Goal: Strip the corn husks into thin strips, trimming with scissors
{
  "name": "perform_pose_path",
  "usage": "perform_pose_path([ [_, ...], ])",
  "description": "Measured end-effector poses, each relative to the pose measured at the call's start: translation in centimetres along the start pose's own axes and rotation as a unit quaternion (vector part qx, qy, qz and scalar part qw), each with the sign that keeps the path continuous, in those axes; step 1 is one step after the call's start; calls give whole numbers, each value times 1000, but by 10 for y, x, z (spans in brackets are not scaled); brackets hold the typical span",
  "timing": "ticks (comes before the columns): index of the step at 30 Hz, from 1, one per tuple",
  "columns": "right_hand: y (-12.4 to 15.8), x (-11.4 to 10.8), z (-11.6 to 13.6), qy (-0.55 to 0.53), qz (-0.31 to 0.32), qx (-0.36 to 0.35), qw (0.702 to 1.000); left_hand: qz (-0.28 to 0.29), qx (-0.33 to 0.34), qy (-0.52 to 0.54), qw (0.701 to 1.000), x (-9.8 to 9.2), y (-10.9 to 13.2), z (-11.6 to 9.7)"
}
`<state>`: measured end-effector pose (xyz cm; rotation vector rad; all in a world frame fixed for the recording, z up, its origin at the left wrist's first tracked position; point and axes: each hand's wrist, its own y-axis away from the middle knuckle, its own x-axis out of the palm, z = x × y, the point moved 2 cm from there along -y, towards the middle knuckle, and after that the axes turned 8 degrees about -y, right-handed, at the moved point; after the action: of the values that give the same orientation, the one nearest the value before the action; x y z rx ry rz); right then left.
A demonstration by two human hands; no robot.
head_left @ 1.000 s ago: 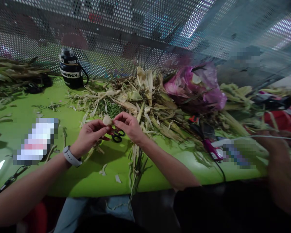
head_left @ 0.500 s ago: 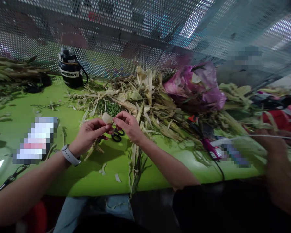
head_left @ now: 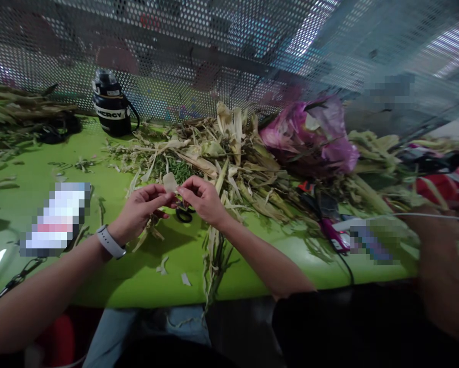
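- Thumb and fingers of the left hand (head_left: 139,207) pinch a thin pale piece (head_left: 170,182) by its lower edge; the piece stands up from the grip.
- Right hand (head_left: 203,202) has its thumb and forefinger closed on the same piece at its lower right edge, so the 2 hands nearly meet.
- That piece is held above the green bench (head_left: 129,286), in front of a heap of dry husks (head_left: 248,179).
- Black looped handles (head_left: 184,214) lie just under the fingertips, partly hidden.
- Nearer the bench's front edge are 2 pale scraps (head_left: 186,279); beside them, a bundle of dry strands (head_left: 212,271) hangs over that edge.
- Behind the left hand stands a black bottle (head_left: 114,115), upright.
- Pink plastic bag (head_left: 309,138) sits right of the heap's tallest husks.
- Another person's hand (head_left: 430,225) is at far right; what it holds is unclear.
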<state>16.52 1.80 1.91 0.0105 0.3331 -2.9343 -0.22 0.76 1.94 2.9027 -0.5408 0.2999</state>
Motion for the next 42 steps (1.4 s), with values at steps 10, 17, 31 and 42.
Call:
perform_pose_path([
  [10, 4, -2, 0, 178, 15, -193, 965, -38, -46, 28, 998, -3, -2, -2],
  [17, 3, -4, 1, 206, 46, -287, 934, -40, -102, 94, 990, 1, -1, -7],
  [31, 7, 1, -3, 209, -4, -180, 961, -10, -84, 85, 993, -3, -4, 5],
  [42, 7, 6, -12, 51, -10, -97, 994, 11, 20, -12, 1000, -1, 0, 8],
])
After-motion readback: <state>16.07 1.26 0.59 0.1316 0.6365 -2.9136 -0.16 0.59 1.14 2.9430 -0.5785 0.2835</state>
